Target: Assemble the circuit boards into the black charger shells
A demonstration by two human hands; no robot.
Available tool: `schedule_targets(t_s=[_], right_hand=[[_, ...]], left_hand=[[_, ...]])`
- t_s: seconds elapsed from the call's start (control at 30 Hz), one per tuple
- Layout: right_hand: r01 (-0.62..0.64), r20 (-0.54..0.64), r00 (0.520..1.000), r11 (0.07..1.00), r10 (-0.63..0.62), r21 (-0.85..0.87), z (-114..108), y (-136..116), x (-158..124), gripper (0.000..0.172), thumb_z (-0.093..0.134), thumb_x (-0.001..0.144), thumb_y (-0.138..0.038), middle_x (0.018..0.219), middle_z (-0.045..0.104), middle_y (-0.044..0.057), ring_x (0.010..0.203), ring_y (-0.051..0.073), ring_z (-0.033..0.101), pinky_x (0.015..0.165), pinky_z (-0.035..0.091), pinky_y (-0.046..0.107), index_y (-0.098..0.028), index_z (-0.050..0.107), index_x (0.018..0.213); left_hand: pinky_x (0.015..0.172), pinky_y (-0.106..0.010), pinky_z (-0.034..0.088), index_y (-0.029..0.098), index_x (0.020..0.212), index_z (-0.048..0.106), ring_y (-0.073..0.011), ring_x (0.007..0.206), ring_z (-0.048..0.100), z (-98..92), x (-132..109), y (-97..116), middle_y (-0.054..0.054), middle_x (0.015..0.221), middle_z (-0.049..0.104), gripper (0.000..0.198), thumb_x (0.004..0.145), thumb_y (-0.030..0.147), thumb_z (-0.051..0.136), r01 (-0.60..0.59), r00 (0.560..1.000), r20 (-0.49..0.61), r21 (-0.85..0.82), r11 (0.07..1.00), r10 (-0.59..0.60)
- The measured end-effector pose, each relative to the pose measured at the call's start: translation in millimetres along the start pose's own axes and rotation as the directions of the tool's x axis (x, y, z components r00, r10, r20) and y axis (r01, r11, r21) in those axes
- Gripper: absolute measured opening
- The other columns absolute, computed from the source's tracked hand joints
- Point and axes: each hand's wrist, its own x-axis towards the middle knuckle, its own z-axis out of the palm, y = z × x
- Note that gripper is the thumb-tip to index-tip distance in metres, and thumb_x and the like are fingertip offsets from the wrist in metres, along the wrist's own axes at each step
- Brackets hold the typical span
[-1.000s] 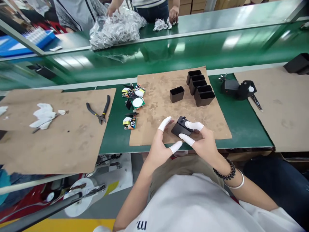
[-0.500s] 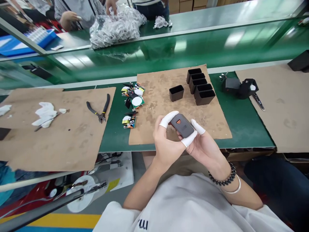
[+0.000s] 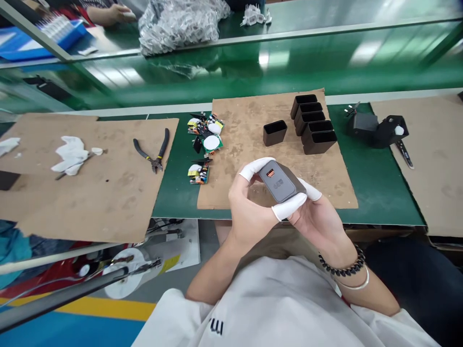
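Both my hands hold a dark grey charger (image 3: 279, 182), tilted, with its end face and an orange-lined USB port turned up towards me. My left hand (image 3: 253, 207) is closed round its left and lower edges, thumb and forefinger in white finger cots. My right hand (image 3: 318, 221) is closed on the right side, also with a white-capped finger; its other fingers are partly hidden. Beyond the hands, a single black open-topped case (image 3: 275, 133) stands on the cardboard sheet (image 3: 242, 144). Several more black cases (image 3: 320, 142) stand in a row to its right.
Several circuit boards (image 3: 206, 135) lie along the cardboard's left edge. Pliers (image 3: 155, 156) and white scraps (image 3: 72, 156) rest on the left cardboard. Black parts (image 3: 376, 130) and a knife-like tool (image 3: 404, 154) lie at right. Across the green divider are a bag of clear parts (image 3: 181, 24) and a person's hand (image 3: 115, 13).
The charger has been tilted in my hands, so more of its long side shows. My view has shifted slightly down and left. The hand over the clear bag is out of sight.
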Motion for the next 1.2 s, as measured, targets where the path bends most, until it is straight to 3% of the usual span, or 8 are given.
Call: schedule_targets(t_s=[0.23, 0.4, 0.53, 0.6, 0.73, 0.83, 1.0, 1.2], right_hand=[[0.584, 0.221, 0.796, 0.622, -0.563, -0.521, -1.3, -37.6, 7.4, 0.013, 0.081, 0.085, -0.036, 0.06, 0.062, -0.005, 0.047, 0.008, 0.052, 0.043, 0.044, 0.021, -0.025, 0.076, 0.082], [0.582, 0.437, 0.765, 0.219, -0.472, -0.783, 12.7, -70.3, 6.9, 0.048, 0.074, 0.091, -0.048, 0.067, 0.065, -0.003, 0.053, 0.014, 0.059, 0.05, 0.049, 0.028, -0.028, 0.065, 0.133], [0.676, 0.82, 0.463, -0.464, -0.337, -0.573, 22.1, -66.9, 11.2, 0.056, 0.076, 0.09, -0.044, 0.137, 0.068, 0.012, 0.131, 0.033, 0.063, 0.106, 0.054, 0.054, -0.031, 0.059, 0.142], [0.653, 0.906, 0.417, -0.67, -0.072, -0.353, 31.1, -66.8, 19.0, 0.035, 0.067, 0.095, -0.03, 0.137, 0.069, 0.015, 0.131, 0.034, 0.063, 0.108, 0.05, 0.055, -0.024, 0.067, 0.13], [0.694, 0.768, 0.582, -0.654, 0.266, -0.3, 74.2, -99.4, 55.1, 0.027, 0.06, 0.09, -0.013, 0.099, 0.079, 0.009, 0.084, 0.022, 0.071, 0.076, 0.053, 0.033, -0.016, 0.072, 0.114], [0.51, 0.706, 0.706, -0.731, 0.054, -0.454, 116.5, -148.2, 110.1, 0.028, 0.067, 0.085, -0.017, 0.098, 0.077, 0.009, 0.087, 0.023, 0.068, 0.08, 0.05, 0.033, -0.015, 0.074, 0.112], [0.027, 0.386, 0.862, -0.73, -0.33, -0.682, 143.2, -206.2, 226.5, 0.039, 0.081, 0.078, -0.022, 0.102, 0.076, 0.019, 0.097, 0.03, 0.069, 0.085, 0.052, 0.037, -0.002, 0.075, 0.111], [-0.135, 0.261, 0.856, -0.681, -0.447, -0.72, 137.7, -205.9, 258.4, 0.044, 0.069, 0.092, -0.027, 0.12, 0.073, 0.026, 0.109, 0.034, 0.07, 0.09, 0.054, 0.039, -0.001, 0.068, 0.127]], left_hand=[[0.094, -0.044, 0.064, 0.023, 0.108, 0.076, -0.033, 0.109, 0.075, -16.2, 6.8, -25.9, -0.008, 0.116, 0.079, 0.074, 0.046, 0.054, 0.099, 0.352, 0.931, 0.27, -0.499, 0.792, -0.244], [0.112, -0.054, 0.055, 0.021, 0.1, 0.077, -0.0368, 0.127, 0.068, -17.1, 6.5, -37.5, -0.01, 0.118, 0.079, 0.061, 0.056, 0.062, 0.093, 0.546, 0.805, 0.261, -0.676, 0.494, -0.532], [0.114, -0.054, 0.053, 0.022, 0.099, 0.078, -0.0319, 0.119, 0.071, -16.1, 10.7, -38.9, -0.008, 0.115, 0.08, 0.058, 0.057, 0.057, 0.096, 0.589, 0.739, 0.305, -0.727, 0.354, -0.601], [0.111, -0.05, 0.055, 0.021, 0.1, 0.078, -0.0293, 0.115, 0.072, -18.8, 12.2, -39.4, -0.009, 0.115, 0.08, 0.059, 0.058, 0.058, 0.095, 0.617, 0.728, 0.329, -0.696, 0.367, -0.601], [0.101, -0.044, 0.059, 0.02, 0.118, 0.075, -0.0269, 0.108, 0.073, -28.7, 2.0, -47.8, -0.012, 0.12, 0.077, 0.063, 0.075, 0.065, 0.083, 0.496, 0.864, 0.217, -0.521, 0.694, -0.454], [0.098, -0.038, 0.058, 0.025, 0.137, 0.065, -0.0215, 0.104, 0.073, -32.4, -16.5, -62.3, -0.008, 0.112, 0.077, 0.051, 0.09, 0.043, 0.076, 0.175, 0.984, 0.033, -0.07, 0.982, -0.173], [0.081, -0.033, 0.06, 0.02, 0.132, 0.065, -0.0194, 0.087, 0.072, -25.7, -29.5, -77.7, -0.009, 0.103, 0.077, 0.036, 0.096, 0.017, 0.066, -0.361, 0.932, 0.166, 0.518, 0.776, 0.323], [0.075, -0.033, 0.06, 0.015, 0.12, 0.065, -0.0192, 0.08, 0.07, -23.2, -18.8, -70.0, -0.008, 0.092, 0.077, 0.024, 0.096, 0.01, 0.062, -0.467, 0.879, 0.235, 0.595, 0.654, 0.415]])
